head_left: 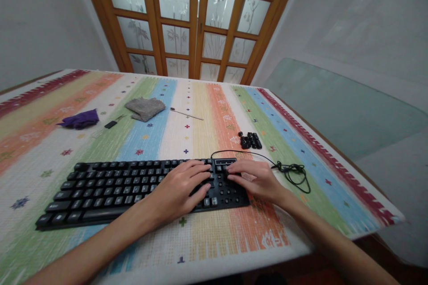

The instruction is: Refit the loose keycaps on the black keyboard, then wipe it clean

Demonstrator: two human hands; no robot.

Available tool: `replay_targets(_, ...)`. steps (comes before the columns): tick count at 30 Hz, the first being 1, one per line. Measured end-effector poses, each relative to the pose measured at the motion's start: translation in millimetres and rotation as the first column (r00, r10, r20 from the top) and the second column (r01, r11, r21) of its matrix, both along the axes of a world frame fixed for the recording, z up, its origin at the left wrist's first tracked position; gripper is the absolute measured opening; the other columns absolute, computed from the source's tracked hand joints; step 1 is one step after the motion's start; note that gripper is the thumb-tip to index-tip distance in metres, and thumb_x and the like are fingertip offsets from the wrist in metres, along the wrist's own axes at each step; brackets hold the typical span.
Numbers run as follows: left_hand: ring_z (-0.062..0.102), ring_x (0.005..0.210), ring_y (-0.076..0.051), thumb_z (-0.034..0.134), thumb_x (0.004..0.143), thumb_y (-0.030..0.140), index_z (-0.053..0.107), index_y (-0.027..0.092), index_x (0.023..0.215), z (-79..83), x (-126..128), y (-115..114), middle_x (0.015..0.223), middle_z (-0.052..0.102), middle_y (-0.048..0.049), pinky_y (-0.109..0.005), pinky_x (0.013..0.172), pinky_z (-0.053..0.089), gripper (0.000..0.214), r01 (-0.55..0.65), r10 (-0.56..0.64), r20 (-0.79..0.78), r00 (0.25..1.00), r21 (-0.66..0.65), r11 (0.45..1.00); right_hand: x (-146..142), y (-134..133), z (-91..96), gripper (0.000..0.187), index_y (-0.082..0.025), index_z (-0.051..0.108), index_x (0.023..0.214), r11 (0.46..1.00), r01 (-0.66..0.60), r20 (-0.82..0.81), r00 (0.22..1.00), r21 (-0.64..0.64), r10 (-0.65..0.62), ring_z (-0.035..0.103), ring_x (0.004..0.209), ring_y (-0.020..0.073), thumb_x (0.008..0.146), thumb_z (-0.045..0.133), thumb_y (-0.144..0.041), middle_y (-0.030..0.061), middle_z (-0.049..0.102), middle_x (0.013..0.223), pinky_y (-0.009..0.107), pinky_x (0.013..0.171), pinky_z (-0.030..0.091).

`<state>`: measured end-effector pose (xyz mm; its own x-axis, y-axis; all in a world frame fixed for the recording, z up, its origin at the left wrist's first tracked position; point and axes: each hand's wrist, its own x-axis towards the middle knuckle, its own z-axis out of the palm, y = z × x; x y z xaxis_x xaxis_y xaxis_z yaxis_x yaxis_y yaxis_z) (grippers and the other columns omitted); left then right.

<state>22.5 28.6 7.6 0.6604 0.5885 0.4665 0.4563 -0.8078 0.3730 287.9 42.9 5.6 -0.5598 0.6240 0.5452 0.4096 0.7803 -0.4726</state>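
A black keyboard (110, 193) lies near the front of the table. On its number pad most keycaps are off and the bare switches (227, 192) show. My left hand (182, 187) rests over the keyboard's right part, fingers stretched out and lying on the keys beside the number pad. At the top of the number pad, my right hand (256, 178) has its thumb and fingertips pinched on a small black keycap (228, 172), partly hidden by the fingers. Beyond that hand, several loose black keycaps (250, 140) are grouped on the tablecloth.
The keyboard's cable (294, 171) is coiled at the right. Farther back lie a thin brush (187, 114), a grey cloth (145, 107), a purple cloth (80, 119) and a small black tool (111, 124) with wire ends. A striped tablecloth (214, 227) covers the table.
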Motion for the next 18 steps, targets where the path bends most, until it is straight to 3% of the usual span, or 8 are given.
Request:
replay_targets(8,0.057,0.121,-0.024,0.054,0.096,0.022,0.064,0.018,0.122,3.1,3.2,-2.9,0.126,0.067,-0.0092,-0.048,0.103,0.05,0.028,0.015,-0.015,-0.005,1.0,-0.046,0.999,-3.4,-6.8,-5.9,0.013,-0.02,0.071,0.099,0.986,-0.003,0.086,0.996,0.164,-0.011,0.068,0.085,0.0188,0.093,0.061,-0.015,0.0072,0.074,0.093,0.038,0.074,0.059)
replay_targets(18,0.056,0.121,-0.025,0.053,0.096,0.022,0.064,0.017,0.121,0.2,1.0,-1.8,0.126,0.067,-0.0099,-0.049,0.102,0.051,0.028,0.022,-0.023,-0.022,0.999,-0.027,0.999,-2.4,-7.2,-10.4,0.016,-0.019,0.071,0.099,0.976,0.004,0.02,1.0,0.217,-0.008,0.066,0.084,0.0183,0.09,0.062,-0.009,0.0069,0.074,0.093,0.038,0.073,0.058)
